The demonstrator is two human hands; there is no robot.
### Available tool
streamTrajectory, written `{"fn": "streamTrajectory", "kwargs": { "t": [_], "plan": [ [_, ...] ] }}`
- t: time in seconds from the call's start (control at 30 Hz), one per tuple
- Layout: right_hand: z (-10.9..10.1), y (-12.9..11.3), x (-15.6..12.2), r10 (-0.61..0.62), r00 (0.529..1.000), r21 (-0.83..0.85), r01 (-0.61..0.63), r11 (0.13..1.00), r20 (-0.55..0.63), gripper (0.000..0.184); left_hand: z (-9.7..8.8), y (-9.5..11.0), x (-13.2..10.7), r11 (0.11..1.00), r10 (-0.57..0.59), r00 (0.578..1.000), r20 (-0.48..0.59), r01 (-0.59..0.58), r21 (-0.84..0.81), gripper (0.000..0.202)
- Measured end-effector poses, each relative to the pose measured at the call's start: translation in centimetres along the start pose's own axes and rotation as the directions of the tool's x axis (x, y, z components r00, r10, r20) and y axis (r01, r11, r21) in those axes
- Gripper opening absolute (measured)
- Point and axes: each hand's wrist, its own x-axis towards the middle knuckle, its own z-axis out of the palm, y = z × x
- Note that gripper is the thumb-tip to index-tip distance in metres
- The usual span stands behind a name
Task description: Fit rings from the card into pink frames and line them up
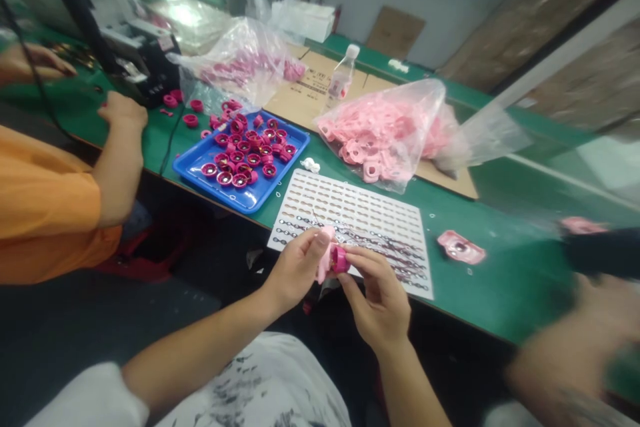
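Green workbench [500,287] — magenta plastic cap [340,259] is clamped between the fingers of left hand [295,267] and right hand [375,300] — could be dropped onto white parts sheet [350,207] if the grip slips.

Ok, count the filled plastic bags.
2: a plastic bag of magenta parts behind the blue tray, and a plastic bag of pink parts on the cardboard. More may be hidden.

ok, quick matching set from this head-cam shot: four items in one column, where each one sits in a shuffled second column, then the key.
Items:
1. magenta caps
2. pale pink parts
3. plastic water bottle
4. pink-and-magenta piece

Places:
A. between the left hand and right hand
B. in a clear plastic bag
C. in a blue tray
D. standing on cardboard

Pairs: 1-C, 2-B, 3-D, 4-A
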Motion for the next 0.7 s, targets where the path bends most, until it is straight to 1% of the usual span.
{"fn": "streamTrajectory", "kwargs": {
  "t": [0.07, 0.1, 0.17, 0.23, 0.3, 0.37, 0.4, 0.43, 0.5, 0.57, 0.6, 0.63, 0.67, 0.7],
  "plan": [
    [0.0, 0.2, 0.1, 0.036, 0.999, 0.014, -0.036, 0.999, 0.025, 0.036, 0.2, 0.0, 0.0, 0.999, 0.0, 1.0, -0.018, 0.0, 0.037, 0.027],
    [0.0, 0.2, 0.2, 0.041, 0.999, 0.012, -0.041, 0.999, 0.032, 0.036, 0.3, -0.1, 0.1, 1.0, -0.004, 1.0, -0.024, 0.004, 0.026, 0.026],
    [-0.1, 0.2, 0.6, 0.024, 0.999, -0.018, -0.023, 1.0, 0.037, 0.037, 0.7, -0.3, 0.1, 0.998, -0.028, 0.999, -0.026, 0.027, -0.065, 0.029],
    [-0.4, -0.1, 0.9, 0.011, 0.998, -0.061, -0.007, 0.998, 0.068, 0.038, 1.4, -0.6, 0.2, 0.978, -0.084, 0.996, -0.012, 0.08, -0.191, 0.031],
    [-0.8, -0.3, 0.9, 0.001, 0.992, -0.115, 0.014, 0.993, 0.128, 0.045, 2.1, -0.5, 0.5, 0.95, -0.148, 0.989, 0.014, 0.146, -0.278, 0.034],
    [-1.0, -0.3, 0.8, -0.011, 0.989, -0.186, 0.039, 0.982, 0.151, 0.055, 2.8, -0.2, 1.0, 0.933, -0.199, 0.979, 0.036, 0.201, -0.3, 0.04],
    [-1.0, 0.0, 0.6, -0.009, 0.992, -0.227, 0.038, 0.973, 0.129, 0.058, 3.2, 0.1, 1.4, 0.926, -0.23, 0.971, 0.069, 0.24, -0.292, 0.043],
    [-1.0, 0.3, 0.5, -0.002, 0.997, -0.265, 0.024, 0.964, 0.083, 0.057, 3.7, 0.4, 1.8, 0.921, -0.261, 0.959, 0.111, 0.281, -0.27, 0.044],
    [-1.3, 1.2, 0.6, 0.026, 0.998, -0.311, -0.041, 0.949, -0.051, 0.053, 4.6, 0.8, 2.6, 0.915, -0.313, 0.924, 0.219, 0.356, -0.192, 0.045],
    [-2.6, 2.5, 1.3, 0.088, 0.976, -0.316, -0.149, 0.937, -0.199, 0.046, 5.4, 0.7, 3.3, 0.921, -0.332, 0.893, 0.304, 0.377, -0.1, 0.043],
    [-3.9, 3.2, 1.9, 0.14, 0.951, -0.326, -0.229, 0.917, -0.275, 0.042, 5.8, 0.5, 3.5, 0.932, -0.322, 0.889, 0.325, 0.359, -0.058, 0.042],
    [-5.5, 3.9, 2.7, 0.196, 0.916, -0.34, -0.32, 0.885, -0.351, 0.038, 6.1, 0.3, 3.8, 0.943, -0.306, 0.887, 0.346, 0.332, -0.017, 0.041],
    [-7.4, 4.7, 3.7, 0.254, 0.868, -0.354, -0.418, 0.837, -0.426, 0.035, 6.2, 0.2, 4.0, 0.955, -0.284, 0.889, 0.36, 0.296, 0.022, 0.04],
    [-9.5, 5.5, 4.7, 0.312, 0.808, -0.386, -0.531, 0.754, -0.5, 0.033, 6.3, 0.2, 4.1, 0.966, -0.256, 0.896, 0.363, 0.252, 0.057, 0.039]
  ]
}}
